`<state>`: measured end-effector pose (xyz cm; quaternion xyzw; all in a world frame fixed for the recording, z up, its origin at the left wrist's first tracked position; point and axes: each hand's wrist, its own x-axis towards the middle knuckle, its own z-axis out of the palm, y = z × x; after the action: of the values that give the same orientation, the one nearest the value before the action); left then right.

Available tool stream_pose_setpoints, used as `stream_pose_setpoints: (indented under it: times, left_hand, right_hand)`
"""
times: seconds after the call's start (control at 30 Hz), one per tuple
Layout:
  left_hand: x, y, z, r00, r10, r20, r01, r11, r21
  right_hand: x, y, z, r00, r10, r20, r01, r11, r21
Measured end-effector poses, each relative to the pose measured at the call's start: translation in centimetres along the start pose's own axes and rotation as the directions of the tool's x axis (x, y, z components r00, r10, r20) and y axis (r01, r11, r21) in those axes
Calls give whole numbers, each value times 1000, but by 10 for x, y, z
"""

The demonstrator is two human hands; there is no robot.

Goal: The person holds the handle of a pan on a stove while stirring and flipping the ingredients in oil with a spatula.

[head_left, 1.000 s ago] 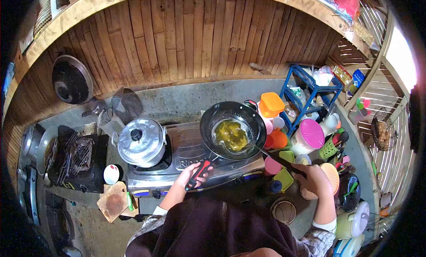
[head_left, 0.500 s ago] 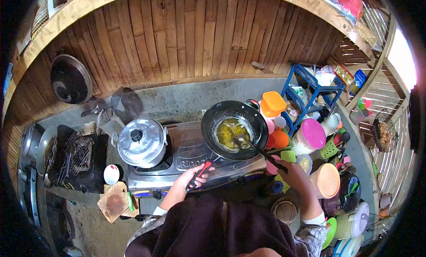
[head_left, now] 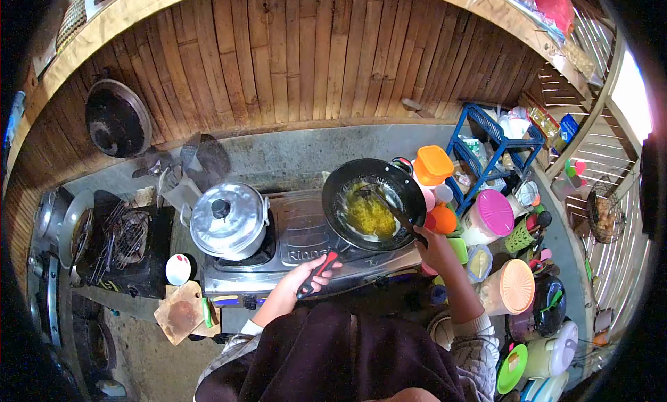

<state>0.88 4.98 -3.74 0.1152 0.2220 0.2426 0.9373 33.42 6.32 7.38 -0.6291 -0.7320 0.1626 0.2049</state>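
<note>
A black wok [head_left: 406, 237] sits over the right side of the stove, with yellow oily food [head_left: 372, 214] in its bottom. My left hand [head_left: 309, 278] is closed around the wok's red-and-black handle [head_left: 324, 264]. In my right hand [head_left: 438, 253] is a dark spatula [head_left: 399, 215], its blade dipped into the food near the far side of the wok. The blade itself is partly covered by the food.
A lidded silver pot [head_left: 229, 225] stands on the left of the stove [head_left: 292, 225]. Orange and pink containers [head_left: 490, 213] crowd the wok's right side, near a blue rack [head_left: 479, 169]. A cutting board [head_left: 179, 312] with a green-handled knife lies at lower left.
My right hand has moved up and left, pushing the spatula blade toward the wok's far side. The food has shifted and looks more spread out. My left hand stays on the handle.
</note>
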Motion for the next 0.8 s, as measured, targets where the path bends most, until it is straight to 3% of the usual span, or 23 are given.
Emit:
stream_pose_setpoints:
  times: [0.3, 0.37, 0.47, 0.63, 0.8]
  left_hand:
    - [-1, 0, 1, 999, -2, 47, 2, 1000, -12]
    - [-1, 1, 4, 1000, -20, -18, 20, 1000, -10]
    - [-2, 2, 7, 999, -23, -24, 22, 999, -38]
    - [1, 0, -2, 999, -22, 47, 25, 997, -73]
    - [-1, 1, 1, 999, -12, 35, 13, 999, -31]
  right_hand:
    - [-27, 16, -37, 998, 52, 30, -52, 999, 4]
    - [-33, 24, -46, 999, 29, 28, -29, 999, 15]
    - [-46, -1, -80, 997, 33, 77, -26, 996, -88]
    - [-59, 19, -91, 987, -23, 156, 54, 978, -203]
    - [-79, -7, -113, 973, 143, 180, -101, 969, -225]
